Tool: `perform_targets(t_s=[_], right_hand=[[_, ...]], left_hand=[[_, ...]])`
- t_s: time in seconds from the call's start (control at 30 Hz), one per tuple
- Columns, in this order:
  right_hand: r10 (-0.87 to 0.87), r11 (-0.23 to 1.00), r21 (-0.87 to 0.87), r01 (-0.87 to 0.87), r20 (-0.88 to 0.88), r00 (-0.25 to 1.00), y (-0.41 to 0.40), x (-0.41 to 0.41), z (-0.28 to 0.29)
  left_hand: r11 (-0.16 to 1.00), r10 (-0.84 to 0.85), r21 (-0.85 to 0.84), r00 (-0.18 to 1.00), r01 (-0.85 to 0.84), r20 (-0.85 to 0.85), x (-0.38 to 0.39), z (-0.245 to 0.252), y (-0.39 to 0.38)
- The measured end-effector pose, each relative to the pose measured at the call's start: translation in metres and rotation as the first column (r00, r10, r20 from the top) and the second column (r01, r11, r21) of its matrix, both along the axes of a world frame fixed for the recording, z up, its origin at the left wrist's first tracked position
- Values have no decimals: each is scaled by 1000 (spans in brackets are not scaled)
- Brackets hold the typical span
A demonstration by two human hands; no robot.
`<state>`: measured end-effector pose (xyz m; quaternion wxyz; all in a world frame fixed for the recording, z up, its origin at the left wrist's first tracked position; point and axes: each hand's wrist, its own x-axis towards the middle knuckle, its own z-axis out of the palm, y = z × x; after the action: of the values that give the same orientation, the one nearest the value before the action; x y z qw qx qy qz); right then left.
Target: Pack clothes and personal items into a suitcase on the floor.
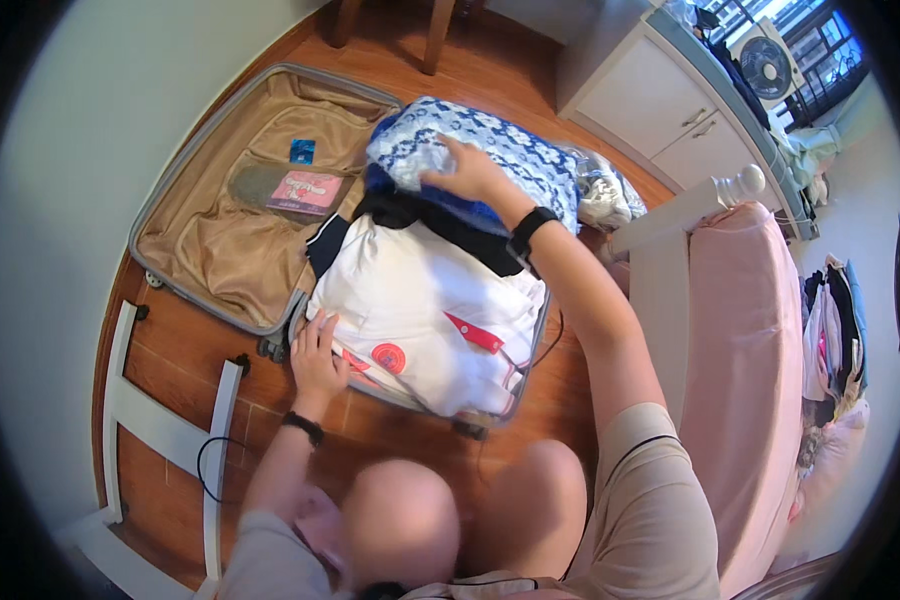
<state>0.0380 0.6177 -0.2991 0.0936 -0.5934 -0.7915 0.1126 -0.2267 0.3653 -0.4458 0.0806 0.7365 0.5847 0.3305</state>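
Observation:
An open suitcase point(289, 326) lies on the floor, its left half showing tan lining. Its right half is filled with folded clothes, a white polo shirt point(390, 285) with a red placket and round red badge on top. My left hand point(319, 360) rests with fingers spread on the shirt's lower left edge, by the case rim. Farther off, my right hand point(469, 174) lies spread on a blue and white patterned knit textile point(495, 142), which is heaped over the far end. Black cloth point(454, 232) shows between it and the shirt.
A white frame point(161, 420) stands at the lower left, beside the wall. Along the right runs a bed with a pink mattress point(742, 375) and white post. A clear plastic bag point(607, 191) sits past the textile. White cabinets point(645, 97) and wooden legs point(436, 37) stand behind.

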Motion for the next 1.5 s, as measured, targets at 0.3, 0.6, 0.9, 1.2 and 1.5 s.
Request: perform_targets(t_s=[0.3, 0.6, 0.9, 1.2, 1.5], right_hand=[[-393, 917, -47, 397, 77, 916, 32, 90, -58], [-377, 913, -140, 382, 63, 924, -16, 64, -66], [-216, 975, 10, 221, -173, 961, -3, 107, -59], [-604, 753, -135, 644, -530, 595, -21, 244, -119], [-592, 764, -37, 644, -437, 677, -13, 145, -127]], left_hand=[[1000, -29, -11, 1000, 29, 10, 7, -6, 5], [999, 18, -48, 999, -20, -42, 4, 1, 1], [1000, -26, -16, 999, 25, -47, 9, -2, 5], [999, -11, -42, 999, 10, -32, 10, -2, 4], [998, 9, -59, 997, -14, -75, 5, -2, 0]])
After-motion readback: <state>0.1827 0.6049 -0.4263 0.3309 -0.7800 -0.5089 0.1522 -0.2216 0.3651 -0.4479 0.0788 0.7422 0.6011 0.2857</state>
